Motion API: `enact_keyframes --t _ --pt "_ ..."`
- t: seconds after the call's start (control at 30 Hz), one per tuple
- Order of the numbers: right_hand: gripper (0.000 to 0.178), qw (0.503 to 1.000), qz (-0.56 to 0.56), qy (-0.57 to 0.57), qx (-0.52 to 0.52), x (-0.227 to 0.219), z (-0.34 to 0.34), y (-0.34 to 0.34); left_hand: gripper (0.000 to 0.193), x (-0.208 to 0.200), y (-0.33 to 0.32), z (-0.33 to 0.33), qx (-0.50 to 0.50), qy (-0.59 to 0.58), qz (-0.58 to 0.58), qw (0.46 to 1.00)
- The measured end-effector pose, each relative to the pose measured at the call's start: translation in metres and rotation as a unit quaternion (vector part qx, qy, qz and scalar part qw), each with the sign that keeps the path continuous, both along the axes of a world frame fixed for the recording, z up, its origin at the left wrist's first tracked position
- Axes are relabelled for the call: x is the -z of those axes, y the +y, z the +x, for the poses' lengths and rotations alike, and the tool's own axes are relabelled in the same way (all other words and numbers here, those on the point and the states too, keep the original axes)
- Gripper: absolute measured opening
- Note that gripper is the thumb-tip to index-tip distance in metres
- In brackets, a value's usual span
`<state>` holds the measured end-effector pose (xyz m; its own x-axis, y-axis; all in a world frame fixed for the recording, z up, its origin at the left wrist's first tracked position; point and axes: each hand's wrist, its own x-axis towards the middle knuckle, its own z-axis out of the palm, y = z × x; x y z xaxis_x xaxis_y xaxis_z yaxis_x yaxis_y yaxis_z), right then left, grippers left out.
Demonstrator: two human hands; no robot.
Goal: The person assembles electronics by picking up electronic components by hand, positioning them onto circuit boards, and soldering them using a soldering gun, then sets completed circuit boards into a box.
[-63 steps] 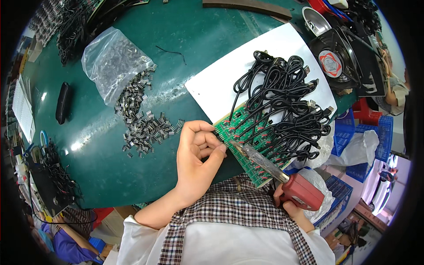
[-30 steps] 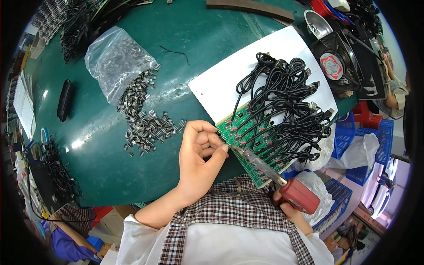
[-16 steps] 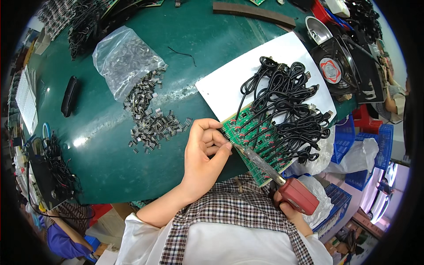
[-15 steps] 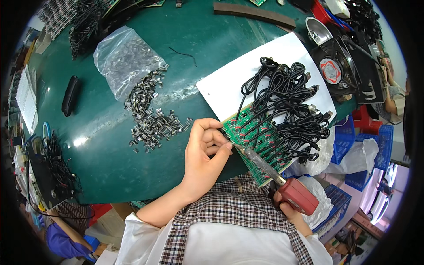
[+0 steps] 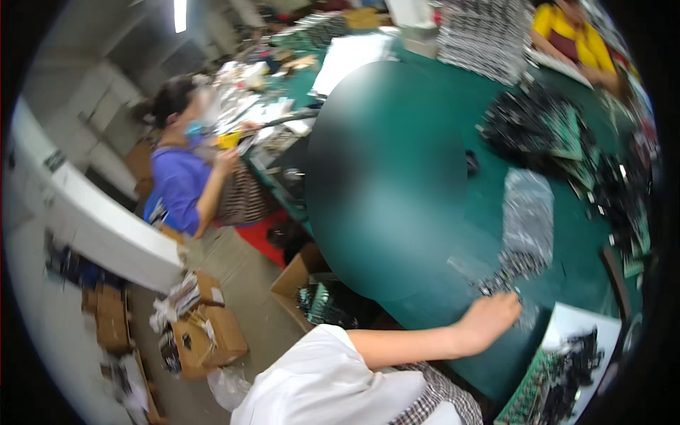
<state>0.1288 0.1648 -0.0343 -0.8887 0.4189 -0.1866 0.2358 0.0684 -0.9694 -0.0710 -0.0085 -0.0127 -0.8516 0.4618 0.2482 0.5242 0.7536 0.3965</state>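
Observation:
My left hand [image 5: 490, 322] reaches over the green table [image 5: 418, 322], its fingers curled together at the near edge of a pile of small dark parts with metal legs [image 5: 499, 278]. Whether anything is between the fingertips is hidden and blurred. Behind the pile lies a clear plastic bag [image 5: 528, 212] of such parts. Right of the hand, a white board [image 5: 598, 319] bears a green circuit board panel [image 5: 528, 386] and bundled black cables [image 5: 570, 372]. My right hand is out of view, and the soldering iron does not show.
Black cables with green boards [image 5: 552, 127] are heaped at the far right, near a dark curved bar [image 5: 615, 280]. A co-worker in purple [image 5: 180, 184] works at the left edge; another in yellow [image 5: 591, 46] is far right. Cardboard boxes [image 5: 212, 340] stand on the floor. A smear hides mid-table.
The view has swung left, bringing in the room and co-workers. My left hand has moved from the circuit board panel to the pile of parts. My right hand and the soldering iron have left view.

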Motion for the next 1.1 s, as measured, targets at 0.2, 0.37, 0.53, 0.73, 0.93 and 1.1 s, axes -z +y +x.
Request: enact_keyframes --t 0.2,0.37,0.53,0.73,0.93,1.1 --pt "0.047 0.999 0.006 0.016 -0.028 -0.01 -0.009 -0.001 0.009 0.01 0.0 -0.004 0.021 0.043 0.055 0.997" --pt "0.049 0.997 -0.052 0.028 0.043 -0.027 0.025 -0.003 0.003 0.006 -0.007 -0.009 0.041 0.059 -0.029 0.997" --pt "0.046 0.989 -0.126 0.032 0.076 -0.032 0.067 -0.017 0.005 -0.004 0.0 -0.009 0.056 0.04 0.06 0.996" --pt "0.064 0.979 -0.17 0.092 0.06 -0.026 0.066 -0.011 0.012 -0.014 0.005 -0.006 0.05 -0.004 0.063 0.997" --pt "0.064 0.971 -0.2 0.073 0.106 -0.032 0.058 -0.015 0.011 -0.011 0.0 -0.009 0.06 -0.017 0.074 0.995" --pt "0.06 0.976 -0.188 0.04 0.102 -0.036 0.05 -0.014 0.009 -0.012 -0.001 -0.007 0.042 -0.085 0.153 0.984"
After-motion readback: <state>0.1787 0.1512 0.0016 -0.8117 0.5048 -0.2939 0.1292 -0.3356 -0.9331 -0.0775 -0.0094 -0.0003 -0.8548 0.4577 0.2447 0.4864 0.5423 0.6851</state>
